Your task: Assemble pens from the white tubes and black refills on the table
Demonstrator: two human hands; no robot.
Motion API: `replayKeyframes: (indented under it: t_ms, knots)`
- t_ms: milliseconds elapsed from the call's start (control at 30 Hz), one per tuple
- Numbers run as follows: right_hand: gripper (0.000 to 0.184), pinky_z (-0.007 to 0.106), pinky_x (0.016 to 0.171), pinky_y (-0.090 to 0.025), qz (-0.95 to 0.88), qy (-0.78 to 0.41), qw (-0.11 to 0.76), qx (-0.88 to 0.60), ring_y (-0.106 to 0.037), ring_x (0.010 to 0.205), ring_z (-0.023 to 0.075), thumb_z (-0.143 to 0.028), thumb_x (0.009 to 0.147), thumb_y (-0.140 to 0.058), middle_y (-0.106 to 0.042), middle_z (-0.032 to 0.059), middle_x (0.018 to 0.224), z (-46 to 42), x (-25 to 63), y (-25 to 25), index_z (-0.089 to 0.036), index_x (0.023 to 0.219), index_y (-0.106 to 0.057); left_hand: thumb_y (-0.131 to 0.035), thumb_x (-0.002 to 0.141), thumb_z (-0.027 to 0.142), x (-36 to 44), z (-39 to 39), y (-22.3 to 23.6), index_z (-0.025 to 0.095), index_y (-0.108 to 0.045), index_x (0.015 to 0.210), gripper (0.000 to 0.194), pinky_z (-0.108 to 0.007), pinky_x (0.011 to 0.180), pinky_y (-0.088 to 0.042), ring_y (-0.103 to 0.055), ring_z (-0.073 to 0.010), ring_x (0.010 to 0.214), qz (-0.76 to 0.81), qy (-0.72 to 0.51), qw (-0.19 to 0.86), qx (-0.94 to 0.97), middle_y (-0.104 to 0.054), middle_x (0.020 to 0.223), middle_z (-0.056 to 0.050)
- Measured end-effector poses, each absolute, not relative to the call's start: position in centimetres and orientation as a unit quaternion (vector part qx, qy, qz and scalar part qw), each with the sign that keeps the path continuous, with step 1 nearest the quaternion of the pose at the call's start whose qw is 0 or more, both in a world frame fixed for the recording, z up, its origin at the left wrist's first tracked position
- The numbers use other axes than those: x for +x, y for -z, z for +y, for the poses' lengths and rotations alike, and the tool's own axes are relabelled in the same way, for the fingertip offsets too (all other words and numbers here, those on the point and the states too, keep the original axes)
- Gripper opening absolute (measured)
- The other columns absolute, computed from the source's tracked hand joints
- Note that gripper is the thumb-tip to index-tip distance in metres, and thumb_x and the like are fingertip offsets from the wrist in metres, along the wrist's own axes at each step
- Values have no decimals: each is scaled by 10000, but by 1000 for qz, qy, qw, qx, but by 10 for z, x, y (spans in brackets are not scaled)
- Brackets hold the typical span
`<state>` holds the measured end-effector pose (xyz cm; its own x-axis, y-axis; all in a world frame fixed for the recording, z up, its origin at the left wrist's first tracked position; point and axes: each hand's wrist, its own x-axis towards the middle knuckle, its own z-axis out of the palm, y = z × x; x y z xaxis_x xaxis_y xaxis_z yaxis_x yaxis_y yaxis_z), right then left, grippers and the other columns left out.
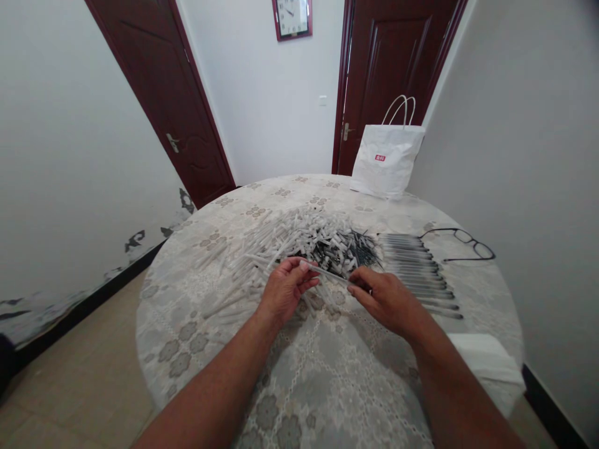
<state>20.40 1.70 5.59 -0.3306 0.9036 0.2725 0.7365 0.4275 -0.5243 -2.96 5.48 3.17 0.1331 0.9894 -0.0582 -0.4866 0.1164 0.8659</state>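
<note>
My left hand [284, 288] pinches one end of a slim, clear pen barrel [331, 274] between thumb and fingers. At the barrel's other end, my right hand [388, 298] is closed on it, so the barrel lies slantwise between both hands. Just beyond my fingers spreads a heap of small white and dark pen parts [322, 231], with thin dark sticks like refills [367, 246] on its right side. Loose clear barrels [234, 299] fan out left of the heap. To the right, several pens with dark ends [414, 268] lie in a neat row.
A round table with a patterned cover [355, 368] carries everything. Black-framed glasses [475, 243] rest beyond the pen row. A white paper bag [388, 159] stands at the back right, and a white folded sheet [486, 355] lies near my right forearm.
</note>
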Motion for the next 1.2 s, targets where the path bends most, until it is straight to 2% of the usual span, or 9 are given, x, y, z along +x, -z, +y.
replayKeyframes:
  t_ms: [267,467,733,933,1000,1100,1200]
  knots:
    - [136,289,677,-428,-793,-77,291,-529,-656,732,199,-320,950,-561,-720,48,834,22,209,-51,-228,1001,-648,-834,739,272,-26,55,-24,167,-647,948,300,-304,769,-608,-714,-158,800,350,-553,685,321,-707,890,-37]
    - [167,293,692,-422,-803,-84,281,-519,-663,760,202,-331,976,-528,-723,57,852,19,206,-57,-216,979,-649,-836,740,306,-23,55,-24,146,-665,908,289,-286,762,-602,-708,-149,770,350,-571,669,323,-704,836,-37]
    - [180,257,647,-425,-784,-209,280,-512,-639,666,149,-314,973,-512,-695,6,750,15,208,-67,-210,903,-641,-850,723,333,-23,52,-27,137,-684,901,312,-302,777,-602,-706,-150,745,349,-572,665,332,-708,813,-36]
    - [273,214,474,-408,-691,-434,279,-506,-557,513,111,-412,978,-475,-644,-10,701,14,210,-63,-202,853,-595,-840,736,340,-23,50,-28,134,-700,914,306,-329,814,-600,-705,-155,757,340,-564,668,346,-718,848,-52]
    - [281,210,455,-406,-673,-473,274,-497,-549,501,108,-420,979,-473,-644,-12,707,15,210,-62,-201,846,-586,-835,740,346,-23,50,-29,133,-700,916,307,-329,811,-599,-703,-157,763,342,-561,668,349,-718,859,-57]
    - [260,225,530,-444,-701,-423,270,-506,-586,560,118,-380,992,-470,-675,-1,747,16,206,-60,-199,886,-623,-821,750,359,-22,50,-29,142,-685,922,308,-325,808,-595,-697,-152,769,347,-566,658,356,-713,858,-47]
    - [180,275,734,-471,-772,-237,284,-517,-645,768,158,-306,981,-534,-711,26,844,17,198,-58,-205,947,-679,-780,792,380,-22,48,-29,154,-660,949,300,-318,822,-587,-702,-153,801,364,-567,632,384,-714,878,-42]
